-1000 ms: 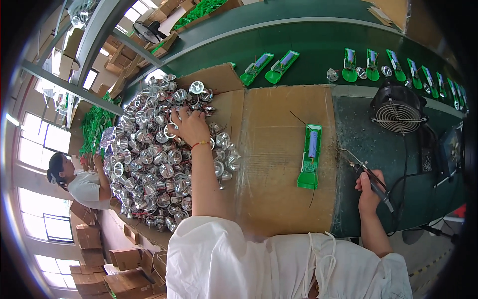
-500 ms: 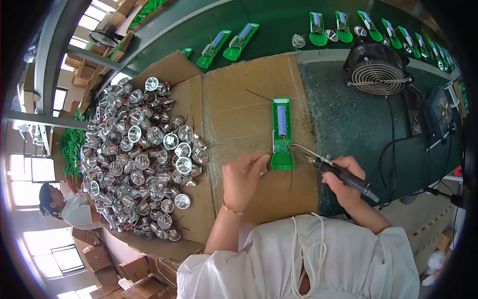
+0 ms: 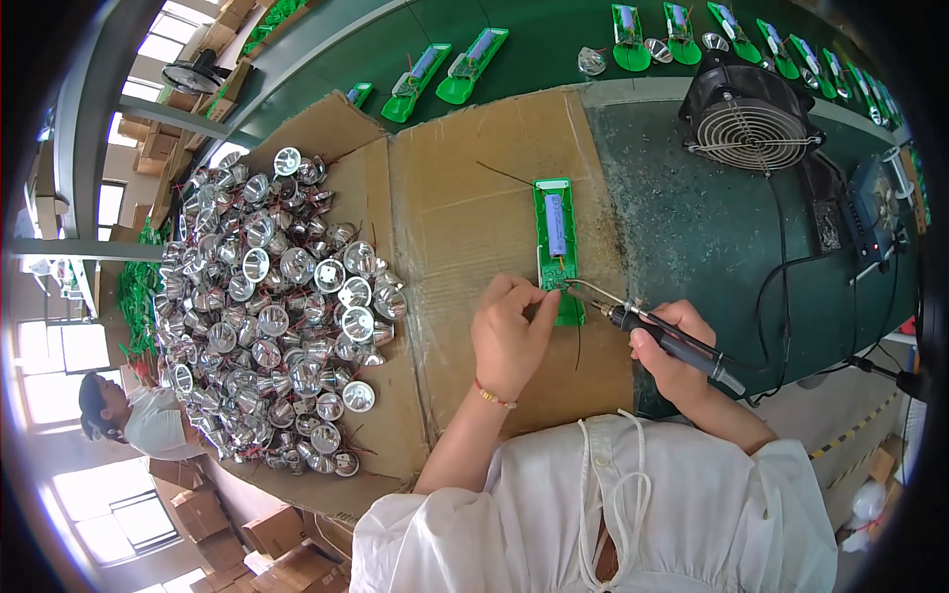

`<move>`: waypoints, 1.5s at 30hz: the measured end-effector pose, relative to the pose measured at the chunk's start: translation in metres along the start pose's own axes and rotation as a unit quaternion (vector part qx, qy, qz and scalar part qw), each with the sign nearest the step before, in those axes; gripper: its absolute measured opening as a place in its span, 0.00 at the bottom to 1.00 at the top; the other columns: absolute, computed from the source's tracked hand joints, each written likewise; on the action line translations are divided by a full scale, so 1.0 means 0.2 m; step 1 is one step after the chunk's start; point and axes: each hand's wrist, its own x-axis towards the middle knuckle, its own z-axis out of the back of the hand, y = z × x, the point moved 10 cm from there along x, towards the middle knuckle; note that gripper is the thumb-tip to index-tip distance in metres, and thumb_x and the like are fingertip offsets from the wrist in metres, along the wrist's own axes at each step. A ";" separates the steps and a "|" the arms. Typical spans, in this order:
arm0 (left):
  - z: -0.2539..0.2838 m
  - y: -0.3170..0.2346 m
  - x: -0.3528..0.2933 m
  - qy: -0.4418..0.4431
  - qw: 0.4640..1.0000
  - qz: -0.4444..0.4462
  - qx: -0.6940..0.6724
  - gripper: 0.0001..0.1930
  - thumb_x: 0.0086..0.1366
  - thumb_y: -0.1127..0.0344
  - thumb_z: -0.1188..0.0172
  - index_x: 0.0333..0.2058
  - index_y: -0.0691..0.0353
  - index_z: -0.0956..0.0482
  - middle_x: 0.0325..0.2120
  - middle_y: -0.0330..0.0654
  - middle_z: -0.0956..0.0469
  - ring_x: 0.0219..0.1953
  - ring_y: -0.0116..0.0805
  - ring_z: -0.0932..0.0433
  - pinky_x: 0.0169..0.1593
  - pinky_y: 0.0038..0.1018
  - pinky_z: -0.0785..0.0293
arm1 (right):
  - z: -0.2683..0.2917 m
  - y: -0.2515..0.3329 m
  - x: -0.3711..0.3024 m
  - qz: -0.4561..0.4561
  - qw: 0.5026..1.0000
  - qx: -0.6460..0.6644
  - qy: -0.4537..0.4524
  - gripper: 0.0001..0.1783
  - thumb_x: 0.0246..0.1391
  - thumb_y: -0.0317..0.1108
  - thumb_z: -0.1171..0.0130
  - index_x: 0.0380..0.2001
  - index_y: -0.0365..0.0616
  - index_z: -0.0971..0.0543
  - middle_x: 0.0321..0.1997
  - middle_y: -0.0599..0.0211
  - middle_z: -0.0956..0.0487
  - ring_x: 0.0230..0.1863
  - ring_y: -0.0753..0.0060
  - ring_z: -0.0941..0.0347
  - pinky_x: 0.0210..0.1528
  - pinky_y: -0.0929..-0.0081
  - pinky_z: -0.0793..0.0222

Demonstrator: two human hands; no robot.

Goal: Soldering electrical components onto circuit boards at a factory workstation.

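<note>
A green plastic housing (image 3: 566, 310) lies on the cardboard in front of me, with a blue-violet battery (image 3: 556, 225) in its upper part and a small circuit board (image 3: 560, 277) below it. My right hand (image 3: 674, 348) grips the black handle of a soldering iron (image 3: 682, 350). The iron's bent metal tip reaches the board's right side. My left hand (image 3: 512, 331) is at the board's left edge, thumb and forefinger pinched together. What lies between these fingertips is too small to make out. A thin black wire (image 3: 578, 346) hangs down over the housing's lower end.
Silver reflector cups (image 3: 272, 321) with wires are heaped on the cardboard (image 3: 465, 227) at left. A black fan (image 3: 751, 128) with a round grille stands at back right, near a blue box-shaped device (image 3: 875, 212). More green housings (image 3: 473, 64) line the far side. Another person (image 3: 148, 415) is at far left.
My left hand has moved up and slightly right, its fingertips now at the board. The iron's tip stays by the board. The whole view has shifted slightly.
</note>
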 end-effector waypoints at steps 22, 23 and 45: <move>0.23 -0.11 -0.04 -0.126 0.989 -0.065 -0.033 0.08 0.48 0.73 0.38 0.28 0.65 0.25 0.27 0.45 0.27 0.31 0.39 0.28 0.37 0.28 0.32 | 0.10 0.04 -0.03 -0.010 0.996 0.060 -0.068 0.08 0.48 0.26 0.46 0.28 0.37 0.34 0.18 0.62 0.28 0.17 0.79 0.31 0.20 0.84 0.33; 0.30 -0.05 -0.09 -0.148 0.985 -0.049 -0.077 0.10 0.48 0.74 0.40 0.31 0.67 0.28 0.30 0.46 0.28 0.34 0.40 0.30 0.42 0.29 0.34 | 0.11 0.05 -0.03 0.000 0.996 0.058 -0.065 0.08 0.48 0.26 0.46 0.29 0.36 0.34 0.18 0.62 0.28 0.17 0.79 0.31 0.20 0.84 0.33; -0.05 0.13 0.01 0.104 0.992 0.067 -0.035 0.08 0.50 0.65 0.39 0.19 0.64 0.23 0.25 0.42 0.28 0.34 0.38 0.33 0.38 0.30 0.36 | -0.02 -0.01 0.02 -0.046 0.994 0.093 -0.029 0.07 0.48 0.26 0.46 0.28 0.37 0.34 0.20 0.62 0.28 0.18 0.80 0.32 0.21 0.83 0.34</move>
